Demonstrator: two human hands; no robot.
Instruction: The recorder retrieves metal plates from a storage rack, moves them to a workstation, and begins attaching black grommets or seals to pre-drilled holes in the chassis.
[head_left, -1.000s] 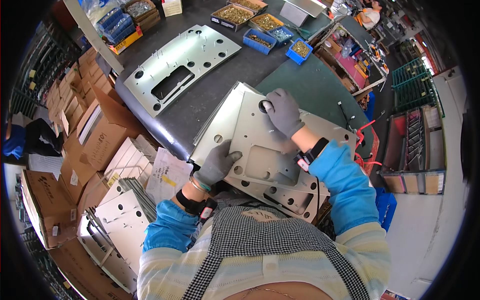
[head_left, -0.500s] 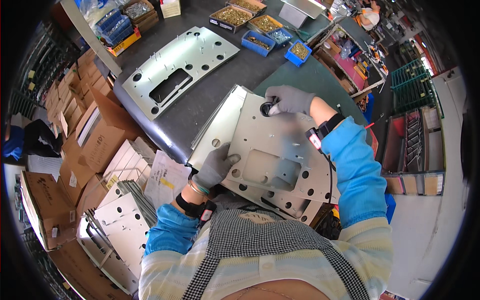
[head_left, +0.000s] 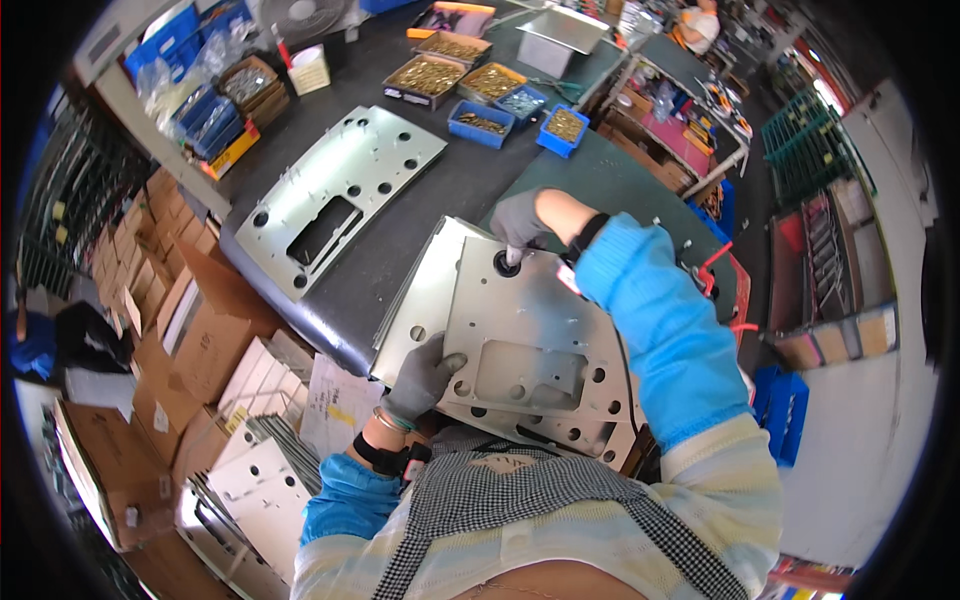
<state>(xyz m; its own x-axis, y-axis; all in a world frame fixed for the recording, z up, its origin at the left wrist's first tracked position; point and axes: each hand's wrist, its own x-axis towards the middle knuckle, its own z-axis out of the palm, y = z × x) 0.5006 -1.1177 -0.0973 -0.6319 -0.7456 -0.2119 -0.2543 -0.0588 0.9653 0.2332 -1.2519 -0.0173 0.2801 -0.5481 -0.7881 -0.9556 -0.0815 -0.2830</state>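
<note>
A flat silvery metal plate (head_left: 500,320) with round holes and a large rectangular cutout is in front of me, over a stack of similar plates (head_left: 412,300). My left hand (head_left: 422,382), in a grey glove, is closed on the plate's left edge with the thumb on its upper face. At the far edge, my gloved right hand (head_left: 522,222) grips the same plate beside a large round hole, thumb at the hole's rim; the other fingers are partly hidden. Another plate with upright studs (head_left: 385,155) lies farther left on the dark table.
Open trays of small brass-coloured parts (head_left: 425,78) and a blue bin (head_left: 563,130) stand at the back. Cardboard boxes (head_left: 215,345) and stacked plates (head_left: 262,475) fill the left. A blue crate (head_left: 780,412) is at right. Someone in blue (head_left: 35,345) is far left.
My right hand has shifted left along the plate's far edge, past the round hole. My left hand keeps its hold. The whole view has tilted, showing more of the table's back.
</note>
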